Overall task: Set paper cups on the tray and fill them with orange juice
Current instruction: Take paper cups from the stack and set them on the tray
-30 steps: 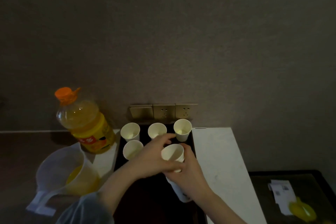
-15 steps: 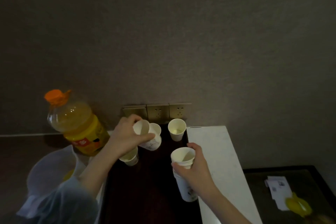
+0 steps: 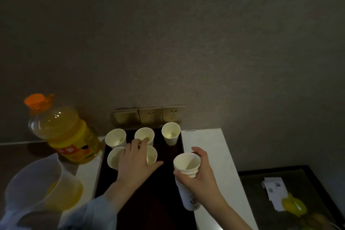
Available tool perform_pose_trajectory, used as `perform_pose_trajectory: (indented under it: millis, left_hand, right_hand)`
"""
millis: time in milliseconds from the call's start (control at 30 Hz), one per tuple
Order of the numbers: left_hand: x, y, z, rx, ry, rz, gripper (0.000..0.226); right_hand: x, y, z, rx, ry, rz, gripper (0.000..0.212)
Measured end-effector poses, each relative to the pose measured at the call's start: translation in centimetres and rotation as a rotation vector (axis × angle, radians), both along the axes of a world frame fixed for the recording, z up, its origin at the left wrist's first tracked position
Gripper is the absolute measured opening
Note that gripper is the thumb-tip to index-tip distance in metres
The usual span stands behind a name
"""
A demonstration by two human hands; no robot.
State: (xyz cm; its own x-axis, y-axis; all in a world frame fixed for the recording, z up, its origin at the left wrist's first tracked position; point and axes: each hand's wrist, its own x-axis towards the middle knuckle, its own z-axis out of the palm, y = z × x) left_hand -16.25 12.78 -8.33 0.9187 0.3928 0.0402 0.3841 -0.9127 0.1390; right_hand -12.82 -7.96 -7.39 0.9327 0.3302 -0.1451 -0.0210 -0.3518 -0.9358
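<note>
Matt white paper cups (image 3: 170, 133) stand on a glossy dark wooden tray (image 3: 160, 201); at nine o'clock, a clear glossy plastic juice bottle (image 3: 63, 132).

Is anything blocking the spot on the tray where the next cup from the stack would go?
Nothing visible does. The right hand holds the cup stack over the dark tray, beside the second-row cup under the left hand; the tray there looks bare, though dim light limits certainty.

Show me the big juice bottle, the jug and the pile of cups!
juice bottle (image 3: 61, 132), head view, on its clear belly above the label.
jug (image 3: 35, 188), head view, on its pale side wall.
stack of cups (image 3: 188, 198), head view, on the lower side below the right hand.
</note>
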Motion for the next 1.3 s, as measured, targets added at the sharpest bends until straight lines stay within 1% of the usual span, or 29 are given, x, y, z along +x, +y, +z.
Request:
perform_pose_trajectory:
  millis: [33,67,100,133,167,200,233,267,367,467,533,600,700,767,867,1000,1067,1133,1200,1233,1300]
  left_hand:
    - [0.2,-0.3,1.1,-0.048,-0.092,-0.017,0.085]
    - [0.5,-0.8,2.4,-0.154,-0.150,-0.055,0.081]
    - [0.8,-1.4,3.7,-0.317,-0.161,-0.102,0.078]
    - [1.1,-2.0,5.0,-0.492,-0.112,-0.151,0.078]
    - [1.4,-2.7,6.1,-0.630,-0.009,-0.198,0.080]
    - [1.7,-3.5,6.9,-0.698,0.094,-0.244,0.083]
    - [2.0,-4.2,7.4,-0.715,0.164,-0.289,0.085]
    - [2.1,-4.8,7.6,-0.723,0.187,-0.324,0.086]
    - [2.4,-5.5,7.9,-0.825,0.173,-0.327,0.083]
    - [2.2,-5.6,7.9,-0.953,0.193,-0.302,0.074]
    - [2.1,-5.8,8.0,-0.999,0.170,-0.266,0.069]
    - [2.3,-6.1,8.0,-1.010,0.120,-0.221,0.068]
    - [2.6,-6.1,7.9,-1.064,0.070,-0.164,0.073]
    - [2.8,-6.1,7.9,-1.097,0.059,-0.152,0.075]
    - [3.1,-6.2,7.9,-1.076,0.039,-0.156,0.071]
    - [3.6,-6.3,7.8,-1.109,0.053,-0.156,0.071]
    - [3.9,-6.2,7.9,-1.007,0.109,-0.252,0.069]
    - [4.2,-5.9,8.1,-0.850,0.153,-0.343,0.062]
    - [4.5,-5.5,8.6,-0.705,0.193,-0.387,0.056]
    - [4.7,-5.4,8.7,-0.665,0.214,-0.395,0.055]
    - [5.0,-5.2,9.0,-0.655,0.247,-0.392,0.052]
  right_hand:
    - [0.1,0.1,0.2,0.008,0.000,0.007,0.086]
    - [0.2,0.1,0.3,0.015,0.002,0.013,0.088]
    - [0.3,0.3,0.5,0.021,0.007,0.021,0.091]
    - [0.3,0.4,0.7,0.028,0.015,0.033,0.094]
    - [0.3,0.7,1.0,0.033,0.023,0.050,0.097]
    - [0.3,0.9,1.3,0.029,0.026,0.072,0.100]
    - [0.3,1.2,1.7,0.013,0.020,0.094,0.102]
    - [0.3,1.4,2.0,-0.001,0.008,0.108,0.103]
    - [0.5,1.5,2.3,-0.005,-0.015,0.107,0.103]
    - [0.9,0.8,2.2,0.009,-0.026,0.107,0.105]
    - [1.1,0.4,2.1,0.035,-0.020,0.097,0.109]
    - [1.4,0.2,2.1,0.072,-0.007,0.078,0.110]
    - [1.9,-0.3,2.1,0.128,0.024,0.068,0.109]
    - [2.3,-0.8,2.2,0.130,0.022,0.072,0.104]
    - [2.5,-1.3,2.1,0.114,0.014,0.117,0.092]
    - [2.2,-1.7,1.6,0.082,0.029,0.183,0.086]
    - [2.1,-1.8,1.8,0.058,0.012,0.195,0.081]
    - [2.1,-2.0,2.0,0.040,-0.009,0.200,0.076]
    - [1.9,-2.0,2.5,0.023,-0.040,0.204,0.070]
    - [1.9,-2.0,2.6,0.014,-0.061,0.205,0.068]
    - [2.0,-2.1,2.7,-0.009,-0.101,0.212,0.063]
